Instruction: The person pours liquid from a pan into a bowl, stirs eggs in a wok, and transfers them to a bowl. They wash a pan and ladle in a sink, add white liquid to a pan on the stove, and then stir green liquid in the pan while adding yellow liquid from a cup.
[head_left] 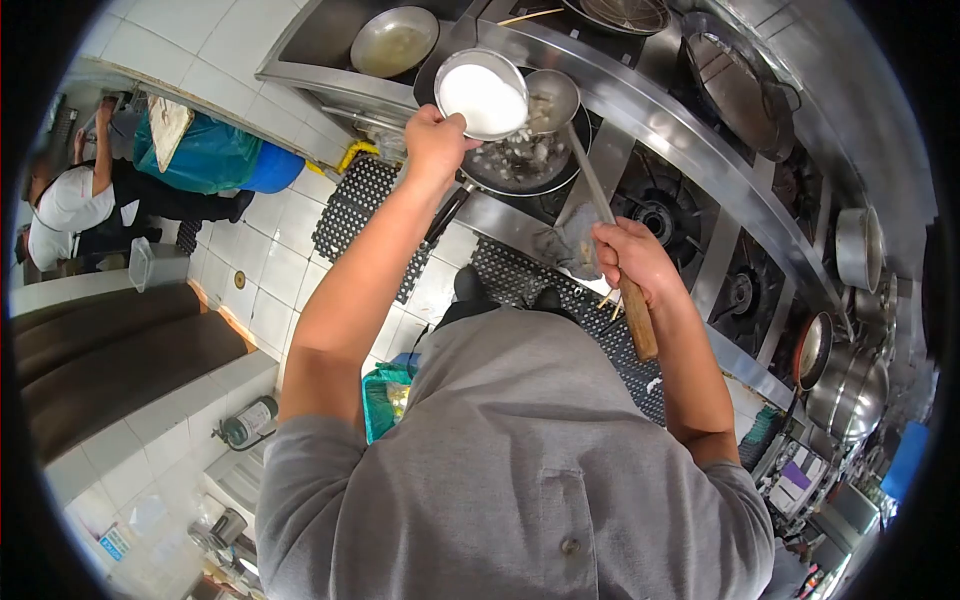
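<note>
My left hand (435, 145) grips a metal bowl (493, 133) by its near edge. White liquid or cream (478, 95) fills much of the bowl, which hangs over a dark frying pan (525, 188). Pale chunks (515, 160) lie in the pan; I cannot make out what they are. My right hand (635, 262) is closed around the long handle of a ladle (592, 180), near its wooden end. The ladle's round scoop sits over the pan, beside the bowl, with some pale food in it.
Gas burners (655, 210) line the steel stove to the right. A shallow metal pan (395, 42) sits at upper left, a large wok (740, 95) at upper right. Black rubber mats (365, 215) cover tiles. Another person (75, 215) is at far left, near a blue bin (270, 168).
</note>
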